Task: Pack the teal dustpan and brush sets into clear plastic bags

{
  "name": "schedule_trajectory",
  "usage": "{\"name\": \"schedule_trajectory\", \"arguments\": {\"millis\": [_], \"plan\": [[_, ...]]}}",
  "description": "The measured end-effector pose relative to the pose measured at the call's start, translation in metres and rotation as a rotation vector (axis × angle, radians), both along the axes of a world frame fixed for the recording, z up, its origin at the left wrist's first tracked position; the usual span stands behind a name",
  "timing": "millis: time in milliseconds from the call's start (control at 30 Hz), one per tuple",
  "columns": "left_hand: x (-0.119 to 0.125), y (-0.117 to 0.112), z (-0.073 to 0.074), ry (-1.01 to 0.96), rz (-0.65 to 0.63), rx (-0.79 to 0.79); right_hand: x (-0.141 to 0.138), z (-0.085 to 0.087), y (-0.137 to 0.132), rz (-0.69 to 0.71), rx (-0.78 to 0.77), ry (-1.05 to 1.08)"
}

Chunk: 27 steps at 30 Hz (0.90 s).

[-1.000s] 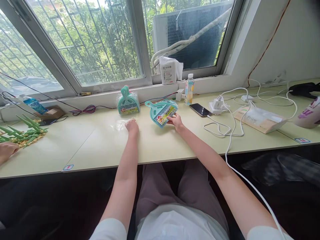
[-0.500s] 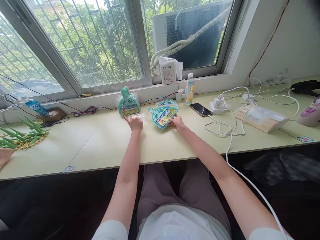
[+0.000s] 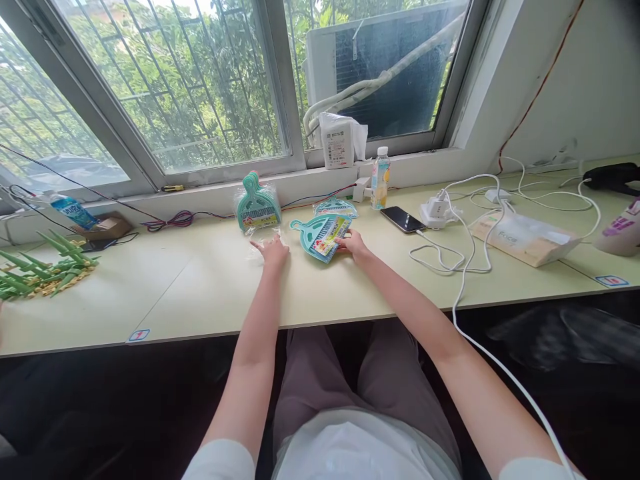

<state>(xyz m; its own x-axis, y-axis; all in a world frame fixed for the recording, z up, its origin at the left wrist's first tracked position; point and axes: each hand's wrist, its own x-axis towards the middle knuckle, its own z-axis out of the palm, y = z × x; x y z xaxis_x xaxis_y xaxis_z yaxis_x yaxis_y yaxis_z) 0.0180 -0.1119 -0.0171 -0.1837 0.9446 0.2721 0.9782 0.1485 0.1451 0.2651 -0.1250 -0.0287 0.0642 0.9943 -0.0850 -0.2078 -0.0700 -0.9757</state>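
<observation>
My right hand (image 3: 354,245) grips the right edge of a teal mini dustpan-and-brush set (image 3: 320,235) with a printed label. Its handle points left, and the pan is tilted above the table. My left hand (image 3: 275,253) rests over a crumpled clear plastic bag (image 3: 256,253), with fingers spread and touching the film. Just beyond it, a stack of bagged dustpan sets (image 3: 257,205) leans upright against the window ledge, handles up. Another bagged dustpan set (image 3: 336,206) lies flat behind the one in my right hand.
A phone (image 3: 401,219) on a white cable, a drink bottle (image 3: 380,179) and a charger (image 3: 437,209) are to the right, with a paper packet (image 3: 525,235) farther along. Green artificial plants (image 3: 45,267) lie at the left. A tissue pack (image 3: 339,141) stands on the sill.
My left hand has come slightly nearer and its fingers have spread over the plastic bag, which has shifted toward me. The held dustpan set has moved a little left and down.
</observation>
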Motion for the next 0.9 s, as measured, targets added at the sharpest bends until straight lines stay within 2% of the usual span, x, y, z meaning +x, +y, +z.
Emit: {"name": "schedule_trajectory", "arguments": {"millis": [200, 333, 467, 667, 900], "plan": [[0.0, -0.001, 0.002, 0.016, -0.091, 0.0, 0.0, 0.0, 0.0, 0.02, 0.013, -0.023], [0.001, -0.002, 0.004, -0.013, -0.101, -0.053, -0.001, 0.004, -0.004, 0.05, 0.018, -0.045], [0.001, -0.004, 0.007, 0.052, -0.09, -0.118, -0.003, 0.007, -0.008, 0.129, 0.02, -0.069], [-0.003, -0.007, 0.012, 0.108, -0.01, -0.109, -0.003, 0.007, -0.008, 0.192, 0.013, -0.064], [-0.002, -0.007, 0.018, 0.006, 0.083, -0.014, -0.001, 0.009, -0.006, 0.094, -0.031, -0.044]]}}
